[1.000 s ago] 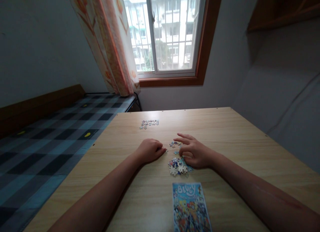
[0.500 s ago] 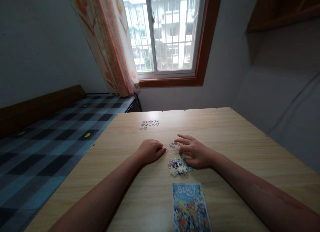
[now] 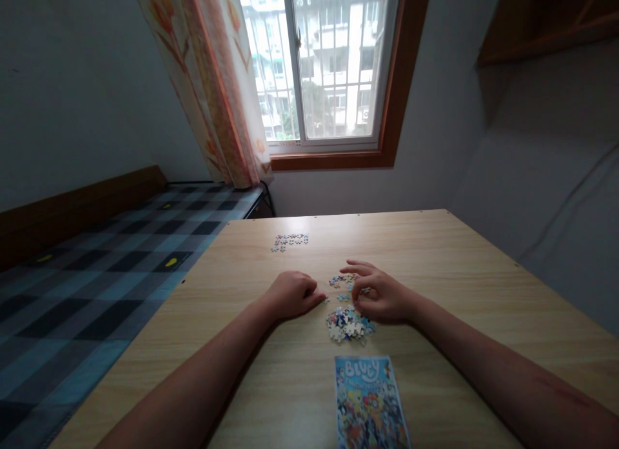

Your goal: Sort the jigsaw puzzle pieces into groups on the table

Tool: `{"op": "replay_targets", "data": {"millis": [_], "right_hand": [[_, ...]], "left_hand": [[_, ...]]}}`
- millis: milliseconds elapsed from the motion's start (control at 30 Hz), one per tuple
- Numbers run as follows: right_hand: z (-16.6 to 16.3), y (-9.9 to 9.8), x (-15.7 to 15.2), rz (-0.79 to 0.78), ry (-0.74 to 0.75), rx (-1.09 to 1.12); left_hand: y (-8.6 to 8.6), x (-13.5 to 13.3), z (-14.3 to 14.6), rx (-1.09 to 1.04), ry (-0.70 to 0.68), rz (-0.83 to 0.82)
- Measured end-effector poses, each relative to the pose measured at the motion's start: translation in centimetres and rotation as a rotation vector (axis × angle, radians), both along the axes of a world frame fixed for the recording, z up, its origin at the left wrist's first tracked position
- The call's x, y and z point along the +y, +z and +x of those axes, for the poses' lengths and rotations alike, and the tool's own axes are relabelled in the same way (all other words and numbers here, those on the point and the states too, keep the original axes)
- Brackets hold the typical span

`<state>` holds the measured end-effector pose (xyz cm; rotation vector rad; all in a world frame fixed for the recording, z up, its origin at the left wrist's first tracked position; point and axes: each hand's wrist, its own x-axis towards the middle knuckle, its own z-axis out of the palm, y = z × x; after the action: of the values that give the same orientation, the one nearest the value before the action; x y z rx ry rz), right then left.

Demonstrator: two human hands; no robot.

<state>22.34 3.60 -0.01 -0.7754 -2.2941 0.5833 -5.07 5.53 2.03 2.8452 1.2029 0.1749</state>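
A heap of loose jigsaw pieces [image 3: 347,323] lies on the wooden table [image 3: 459,268], with a few more pieces [image 3: 340,280] scattered just beyond it. My right hand [image 3: 380,293] hovers over the scattered pieces, thumb and fingers pinched on a small puzzle piece. My left hand [image 3: 293,293] rests on the table to the left of the heap, fingers curled under with a fingertip touching a single piece. A joined patch of puzzle pieces [image 3: 289,241] sits farther back on the table.
A colourful puzzle picture card [image 3: 368,400] lies at the table's near edge. A bed with a checked blue and black cover [image 3: 97,268] stands at the left. A window [image 3: 333,62] with a patterned curtain [image 3: 213,81] is behind the table.
My right hand has drawn its fingers together into a pinch and lifted slightly off the pieces. The left hand has barely moved.
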Motion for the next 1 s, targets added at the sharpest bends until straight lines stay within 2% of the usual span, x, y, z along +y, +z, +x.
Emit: {"op": "replay_targets", "data": {"millis": [267, 433, 600, 767, 1000], "right_hand": [[-0.1, -0.6, 0.7, 0.024, -0.202, 0.140], [-0.3, -0.9, 0.7, 0.000, -0.288, 0.195], [-1.1, -0.4, 0.2, -0.037, -0.288, 0.237], [-2.3, 0.1, -0.5, -0.117, -0.248, 0.325], [-3.0, 0.0, -1.1, -0.199, -0.239, 0.339]], "left_hand": [[0.1, -0.3, 0.2, 0.022, -0.036, -0.013], [0.0, -0.5, 0.5, -0.005, -0.011, 0.007], [0.0, -1.5, 1.4, -0.232, 0.029, 0.036], [0.1, -2.1, 2.7, -0.455, 0.065, -0.075], [0.0, -2.5, 3.3, -0.584, 0.029, -0.180]]}}
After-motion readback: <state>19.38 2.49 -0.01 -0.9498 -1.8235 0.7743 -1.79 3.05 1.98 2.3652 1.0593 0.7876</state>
